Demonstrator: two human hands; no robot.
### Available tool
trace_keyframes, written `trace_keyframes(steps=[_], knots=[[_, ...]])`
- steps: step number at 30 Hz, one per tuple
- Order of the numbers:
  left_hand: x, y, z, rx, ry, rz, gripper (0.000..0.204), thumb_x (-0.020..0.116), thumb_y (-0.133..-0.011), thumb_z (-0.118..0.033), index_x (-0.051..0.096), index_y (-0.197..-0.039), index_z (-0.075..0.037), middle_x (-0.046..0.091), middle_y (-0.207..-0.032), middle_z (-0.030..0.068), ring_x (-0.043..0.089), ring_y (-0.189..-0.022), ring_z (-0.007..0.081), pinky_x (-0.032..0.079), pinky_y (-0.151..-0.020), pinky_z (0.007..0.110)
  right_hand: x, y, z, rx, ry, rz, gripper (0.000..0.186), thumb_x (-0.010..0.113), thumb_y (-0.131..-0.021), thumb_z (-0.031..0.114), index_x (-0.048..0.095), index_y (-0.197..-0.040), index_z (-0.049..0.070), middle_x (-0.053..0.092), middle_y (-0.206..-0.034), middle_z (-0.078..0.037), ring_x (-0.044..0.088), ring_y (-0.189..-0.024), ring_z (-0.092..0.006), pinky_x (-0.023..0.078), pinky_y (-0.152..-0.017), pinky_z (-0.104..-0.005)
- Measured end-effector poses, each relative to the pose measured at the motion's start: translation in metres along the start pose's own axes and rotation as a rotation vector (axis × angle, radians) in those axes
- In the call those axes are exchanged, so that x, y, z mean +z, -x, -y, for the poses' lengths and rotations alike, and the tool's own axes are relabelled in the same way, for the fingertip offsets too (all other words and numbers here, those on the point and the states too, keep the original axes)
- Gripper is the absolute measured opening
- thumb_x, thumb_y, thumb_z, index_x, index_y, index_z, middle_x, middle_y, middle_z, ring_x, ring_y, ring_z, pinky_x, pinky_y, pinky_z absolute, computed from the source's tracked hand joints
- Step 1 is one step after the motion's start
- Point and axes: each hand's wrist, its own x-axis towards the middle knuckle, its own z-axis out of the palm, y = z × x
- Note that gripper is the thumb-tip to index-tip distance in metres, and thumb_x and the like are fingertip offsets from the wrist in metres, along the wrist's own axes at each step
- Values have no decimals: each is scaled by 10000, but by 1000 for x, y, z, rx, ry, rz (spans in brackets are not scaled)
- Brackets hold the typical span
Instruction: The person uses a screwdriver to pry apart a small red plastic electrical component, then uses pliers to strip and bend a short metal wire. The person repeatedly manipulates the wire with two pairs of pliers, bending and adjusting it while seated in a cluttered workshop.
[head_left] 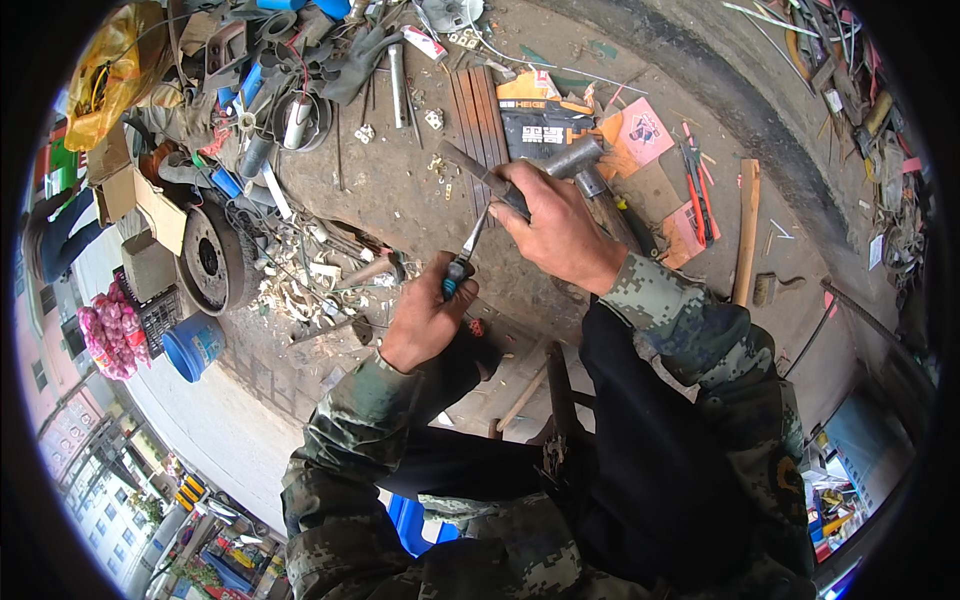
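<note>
My left hand is closed round a short tool with a blue-and-black handle. Its tapering metal tip points up and right, close beneath the thing in my right hand. My right hand grips a dark, narrow bar-like tool by its black end, and the bar slants up and left. Whether the two tools touch, I cannot tell. Just beyond my right hand a hammer lies on the ground, its grey metal head showing and its handle partly hidden.
Flat rusty metal strips and a metal tube lie ahead. Red-handled pliers, a wooden bar and a brush are on the right. Scrap, a round metal drum and a blue bucket stand left.
</note>
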Motion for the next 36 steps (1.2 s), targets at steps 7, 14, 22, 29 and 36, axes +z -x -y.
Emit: trace_keyframes(steps=[7, 14, 22, 29, 36], knots=[[1, -2, 1, 3, 109, 64, 298, 684, -1022, -192, 577, -1246, -26, 620, -995, 21, 545, -914, 125, 467, -844, 286, -1, 2, -2, -8, 2, 5, 334, 733, -866, -13, 554, -1145, -50, 665, -1012, -268, 675, -913, -472, 548, -752, -486], [0, -2, 4, 10, 191, 143, 284, 665, -1030, -161, 563, -1255, -20, 621, -990, 26, 562, -916, 113, 481, -843, 279, 1, 5, -2, -44, 17, -17, 331, 736, -858, -18, 556, -1136, -39, 664, -1013, -261, 672, -914, -473, 550, -750, -487], [1, -2, 7, -19, 54, 54, 229, 640, -1034, -133, 566, -1213, -11, 602, -930, 12, 551, -818, 111, 473, -744, 271, 4, 8, -4, -58, 38, -30, 323, 739, -871, 2, 576, -1146, -34, 674, -1010, -243, 682, -913, -447, 549, -744, -469], [4, -4, 10, -78, 327, 51, 122, 645, -1030, -121, 591, -1104, -40, 578, -833, -15, 534, -721, 80, 427, -648, 241, -2, 14, 5, 249, -97, -23, 239, 712, -954, 105, 603, -1133, -9, 673, -896, -172, 673, -818, -314, 538, -701, -403], [-18, -14, 16, 90, 311, -20, 113, 663, -1028, -136, 601, -1038, -42, 580, -822, -8, 541, -735, 95, 456, -679, 259, -53, 30, 18, 682, -712, 518, 325, 584, -1069, 309, 670, -1134, 2, 701, -895, -24, 505, -717, -68, 391, -636, -215]])
